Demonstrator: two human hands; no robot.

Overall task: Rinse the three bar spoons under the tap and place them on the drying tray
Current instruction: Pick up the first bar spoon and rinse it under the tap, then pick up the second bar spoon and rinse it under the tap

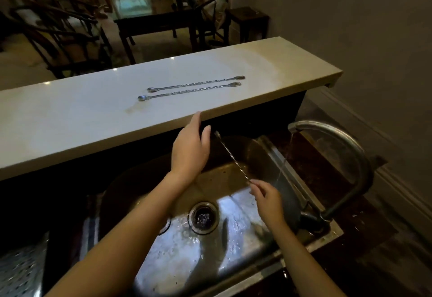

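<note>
Two twisted metal bar spoons lie side by side on the pale raised counter, the far bar spoon (196, 83) and the near bar spoon (189, 91), bowls to the left and fork ends to the right. My right hand (266, 199) pinches the lower end of a third bar spoon (232, 157), which slants up and left over the steel sink (149, 180). My left hand (190, 148) hovers open beside its upper end, fingers spread, not touching it. A thin stream of water (284, 156) falls from the curved tap (339, 137) to the right of the spoon.
The drain (204, 217) sits in the wet sink bottom. A perforated metal drying tray (22, 271) shows at the lower left corner. The raised counter's edge (140, 133) overhangs the sink's far side. Beyond it are dark chairs, a table and a seated person.
</note>
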